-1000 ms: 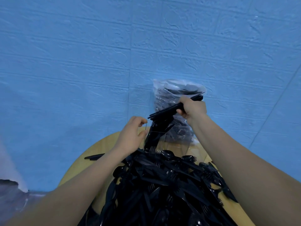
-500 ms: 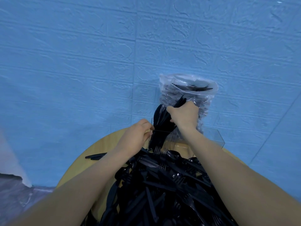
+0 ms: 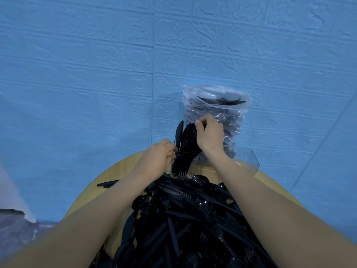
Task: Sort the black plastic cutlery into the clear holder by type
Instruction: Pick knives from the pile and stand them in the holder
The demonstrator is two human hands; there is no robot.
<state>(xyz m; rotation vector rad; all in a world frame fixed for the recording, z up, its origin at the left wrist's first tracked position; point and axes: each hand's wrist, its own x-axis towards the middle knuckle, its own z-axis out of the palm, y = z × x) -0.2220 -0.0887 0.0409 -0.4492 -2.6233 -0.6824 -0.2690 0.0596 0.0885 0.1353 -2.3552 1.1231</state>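
A large heap of black plastic cutlery [image 3: 185,215] covers the near part of the round wooden table [image 3: 116,171]. At the far side stands the clear holder [image 3: 249,157]. A bunch of black knives [image 3: 183,144] stands upright in its left compartment. My right hand [image 3: 209,135] grips the tops of those knives. My left hand [image 3: 157,159] pinches the holder's left front edge with curled fingers. The other compartments are mostly hidden behind my right arm.
A clear plastic bag [image 3: 218,113] with more black cutlery stands behind the holder against the blue wall. One loose black piece [image 3: 107,183] lies on the table at the left. A grey surface shows at the lower left.
My right hand has turned the bundle of knives from lying sideways to upright and lowered it into the holder's left compartment. My left hand stayed on the holder's edge.
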